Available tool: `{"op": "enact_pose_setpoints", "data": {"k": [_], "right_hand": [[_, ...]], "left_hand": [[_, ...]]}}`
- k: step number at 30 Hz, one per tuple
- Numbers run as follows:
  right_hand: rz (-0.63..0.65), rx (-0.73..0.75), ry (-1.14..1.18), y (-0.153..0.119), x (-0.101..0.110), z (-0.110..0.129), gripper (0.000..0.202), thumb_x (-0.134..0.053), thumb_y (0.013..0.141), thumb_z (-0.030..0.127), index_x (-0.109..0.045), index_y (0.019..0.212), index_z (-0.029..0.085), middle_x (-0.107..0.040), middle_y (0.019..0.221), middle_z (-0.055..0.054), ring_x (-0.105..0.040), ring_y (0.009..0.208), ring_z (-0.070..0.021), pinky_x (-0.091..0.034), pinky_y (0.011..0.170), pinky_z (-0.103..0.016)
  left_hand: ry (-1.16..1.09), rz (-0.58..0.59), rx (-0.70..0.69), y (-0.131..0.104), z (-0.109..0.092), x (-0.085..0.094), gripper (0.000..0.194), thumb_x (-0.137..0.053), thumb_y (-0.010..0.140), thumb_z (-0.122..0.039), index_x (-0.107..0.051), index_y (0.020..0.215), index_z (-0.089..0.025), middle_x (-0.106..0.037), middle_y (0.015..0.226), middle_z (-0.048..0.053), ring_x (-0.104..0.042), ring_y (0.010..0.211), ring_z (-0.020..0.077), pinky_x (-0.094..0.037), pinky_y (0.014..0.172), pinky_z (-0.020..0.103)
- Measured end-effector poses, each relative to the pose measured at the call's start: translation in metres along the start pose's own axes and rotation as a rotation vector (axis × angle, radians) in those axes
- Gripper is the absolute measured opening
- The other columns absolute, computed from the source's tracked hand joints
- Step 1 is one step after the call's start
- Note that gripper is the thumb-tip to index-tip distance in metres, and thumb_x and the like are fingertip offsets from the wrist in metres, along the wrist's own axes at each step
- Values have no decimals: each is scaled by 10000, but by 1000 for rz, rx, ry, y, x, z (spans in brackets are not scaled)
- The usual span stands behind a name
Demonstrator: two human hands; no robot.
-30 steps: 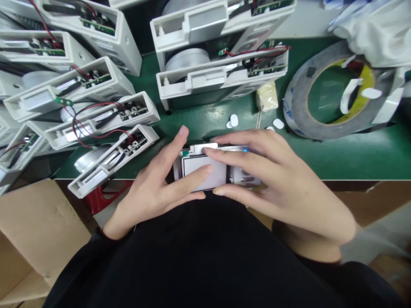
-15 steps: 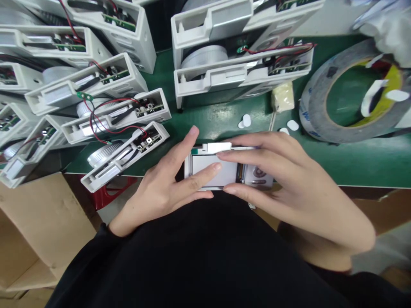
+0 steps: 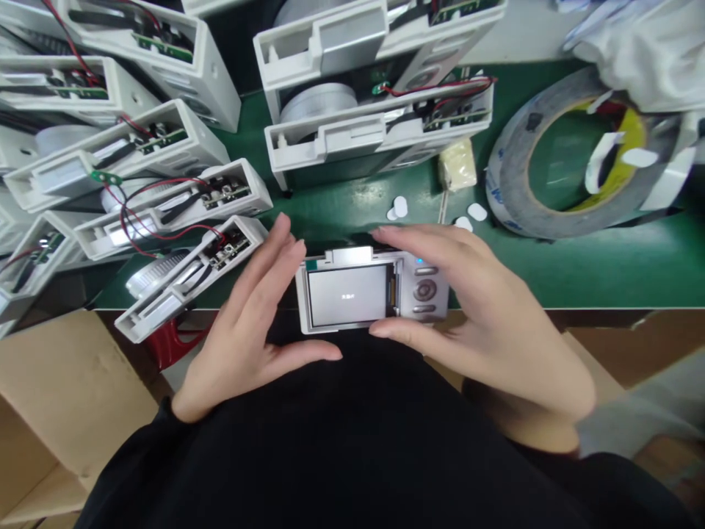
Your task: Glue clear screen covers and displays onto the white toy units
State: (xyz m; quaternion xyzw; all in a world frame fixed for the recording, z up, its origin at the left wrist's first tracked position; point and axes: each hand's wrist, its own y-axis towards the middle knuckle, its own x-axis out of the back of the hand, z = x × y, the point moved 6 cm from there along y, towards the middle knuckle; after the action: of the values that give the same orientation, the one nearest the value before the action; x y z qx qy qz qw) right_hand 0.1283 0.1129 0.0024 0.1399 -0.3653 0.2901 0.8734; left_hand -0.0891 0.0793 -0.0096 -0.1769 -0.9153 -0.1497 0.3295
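A white and silver digital camera [image 3: 352, 297] lies back side up at the bench's front edge. Its grey screen is lit, with small white characters too tiny to read. A blue light glows near the buttons on its right part. My right hand [image 3: 474, 308] grips the camera's right end, thumb along the lower edge and fingers across the top. To the left of the camera is my left hand [image 3: 247, 316], open, its fingers raised and its thumb stretched out below the camera's left corner.
Several opened camera bodies [image 3: 192, 272] with red and black wires stand at the left and back of the green bench [image 3: 551, 283]. A large tape roll [image 3: 510, 173] lies at the right, near a yellowish block [image 3: 458, 163] and small white stickers [image 3: 476, 212]. Cardboard boxes [image 3: 71, 397] stand below.
My left hand has lifted off the screen and moved left, fingers straightening. White characters now show on the screen, and the blue light is visible. The whole view has shifted somewhat.
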Motion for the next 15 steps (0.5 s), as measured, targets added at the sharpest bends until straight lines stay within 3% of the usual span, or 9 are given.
{"op": "enact_pose_setpoints", "data": {"k": [3, 6, 11, 15], "right_hand": [[-75, 59, -54, -1, 2, 6, 596, -677, 1085, 489, -535, 1584, 196, -675, 1550, -174, -642, 1466, -362, -583, 1235, -528], [-147, 125, -161, 2, 0, 20, 543, -669, 1089, 497, -613, 1492, 139, -664, 1552, -213, -635, 1460, -403, -576, 1223, -589], [-140, 239, -279, 17, -5, 45, 308, -686, 1094, 320, -685, 1383, 215, -733, 1465, -149, -696, 1383, -346, -569, 1223, -600], [-164, 386, -343, 21, 1, 45, 200, -679, 1105, 343, -717, 1261, 224, -746, 1441, -118, -705, 1360, -323, -582, 1219, -550]], "left_hand": [[88, 15, 15, -1, -4, 5, 879, -836, 985, -495, -440, 1698, -166, -609, 1669, 210, -625, 1541, 362, -590, 1261, 512], [10, -1, 35, -4, -2, 4, 850, -840, 998, -428, -423, 1707, -211, -712, 1561, 167, -728, 1428, 324, -658, 1194, 480], [-176, -134, 47, -10, 3, 1, 882, -879, 968, -444, -400, 1695, -299, -742, 1515, 117, -749, 1393, 315, -656, 1201, 510], [-176, -174, -53, -6, -4, 3, 979, -941, 906, -449, -388, 1686, -240, -756, 1464, 137, -775, 1346, 298, -688, 1144, 481]]}}
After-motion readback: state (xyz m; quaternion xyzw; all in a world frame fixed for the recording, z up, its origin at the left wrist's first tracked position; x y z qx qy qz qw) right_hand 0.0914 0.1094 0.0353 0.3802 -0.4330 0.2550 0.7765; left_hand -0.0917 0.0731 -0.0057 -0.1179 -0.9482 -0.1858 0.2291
